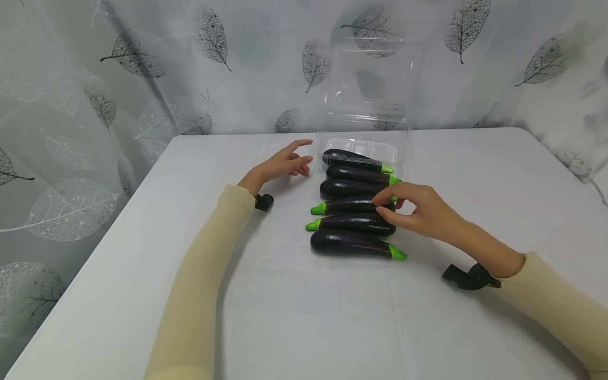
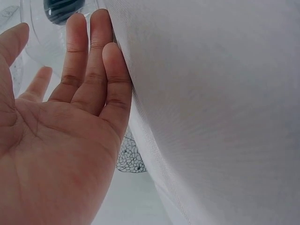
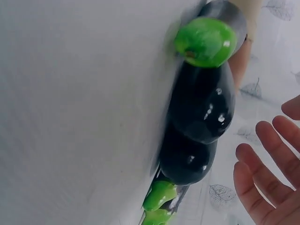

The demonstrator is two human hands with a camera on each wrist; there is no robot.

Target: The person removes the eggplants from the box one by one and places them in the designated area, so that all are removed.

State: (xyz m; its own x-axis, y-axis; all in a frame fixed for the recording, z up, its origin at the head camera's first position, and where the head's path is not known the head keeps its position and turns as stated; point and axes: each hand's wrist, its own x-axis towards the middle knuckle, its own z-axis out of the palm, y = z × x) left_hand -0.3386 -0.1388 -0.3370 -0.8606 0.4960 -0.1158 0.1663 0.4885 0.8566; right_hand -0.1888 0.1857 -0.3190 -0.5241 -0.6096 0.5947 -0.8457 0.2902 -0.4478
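Note:
Several glossy dark eggplants with green stem ends lie in a row across the table in the head view. The nearest eggplant (image 1: 351,244) has its green end to the right; two before it point left. My right hand (image 1: 420,211) is over the right end of a middle eggplant (image 1: 342,206), thumb and forefinger apart; the right wrist view shows its fingers (image 3: 262,180) loosely extended, beside the eggplants. My left hand (image 1: 287,162) is left of a clear plastic box (image 1: 401,150), fingers spread and holding nothing. The farthest eggplant (image 1: 349,157) appears inside the box.
The box's transparent lid (image 1: 372,79) stands raised against the leaf-patterned curtain (image 1: 256,63) behind the table. A white cloth (image 1: 304,316) covers the tabletop. Black wrist cameras sit at both cuffs.

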